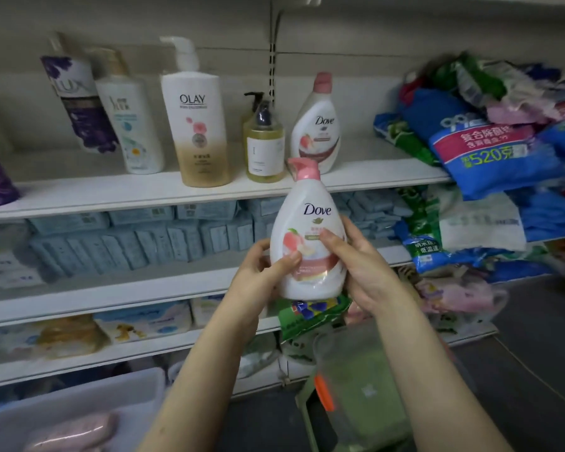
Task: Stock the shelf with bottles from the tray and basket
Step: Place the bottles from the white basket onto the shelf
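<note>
Dove pump bottle (307,243) upright, pump on top, gripped from both sides: left hand (261,278) thumb across label, right hand (362,272) fingers curled round right flank; top shelf (111,194) above and ahead, free spot beside shelved Dove bottle (317,128), right hand probably nearer.

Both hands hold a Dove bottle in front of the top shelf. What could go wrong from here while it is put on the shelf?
1. The gap on the shelf between the pink-capped bottle and the bags looks narrow; the held bottle may knock over that bottle or the yellow bottle.
2. The bags overhang that end and might slide down.
3. The left hand and right hand grip only the smooth lower body, so it could slip.
</note>
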